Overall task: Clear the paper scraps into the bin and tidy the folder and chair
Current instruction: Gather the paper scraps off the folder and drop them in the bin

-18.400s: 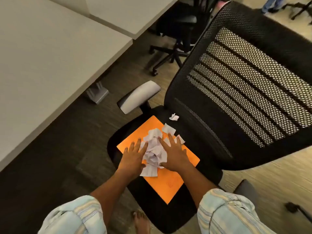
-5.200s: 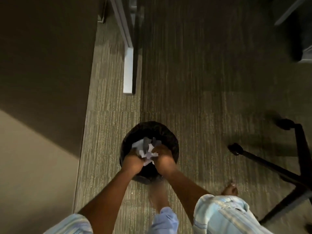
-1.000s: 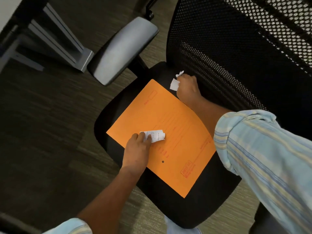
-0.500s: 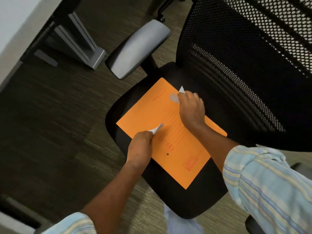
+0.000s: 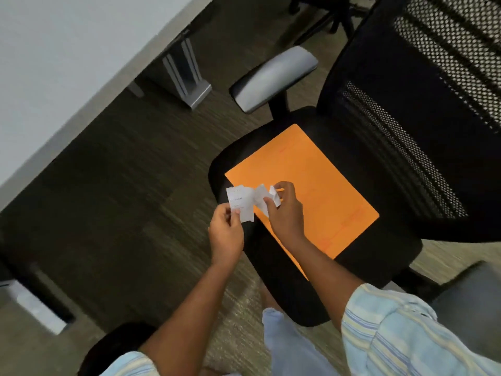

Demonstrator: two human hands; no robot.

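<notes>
**Two hands pinched on paper scraps**

Two hands are raised together over the near left edge of the chair [image 5: 292,267] seat. A printed scrap [image 5: 240,203] is pinched by the left hand [image 5: 226,233]; crumpled scraps [image 5: 267,199] are gripped by the right hand [image 5: 286,213]. The orange folder [image 5: 320,191] lies flat on the seat. A dark bin [image 5: 108,346] is seen at the near left.
</notes>
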